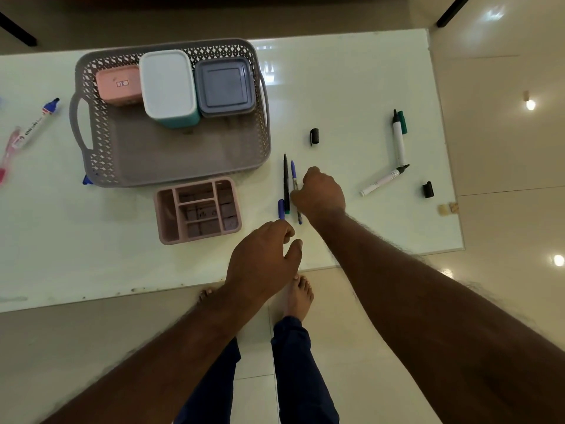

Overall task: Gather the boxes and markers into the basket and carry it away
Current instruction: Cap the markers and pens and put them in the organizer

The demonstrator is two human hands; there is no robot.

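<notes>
A grey perforated basket (171, 157) stands on the white table and holds three boxes along its far side: a pink box (117, 84), a white-lidded teal box (168, 87) and a grey box (224, 85). My right hand (321, 192) is closed over a thin purple pen (293, 174), with a thin black pen (286, 182) lying just left of it. A purple cap (281, 208) lies beside them. My left hand (263, 258) hovers near the table's front edge, fingers curled and apart, holding nothing.
A pink compartment organiser (198, 209) sits in front of the basket. Two white markers (398, 142) (383, 180) and two black caps (314, 136) (428, 189) lie to the right. A blue-capped marker (38, 122) and a pink item (7, 154) lie at the left edge.
</notes>
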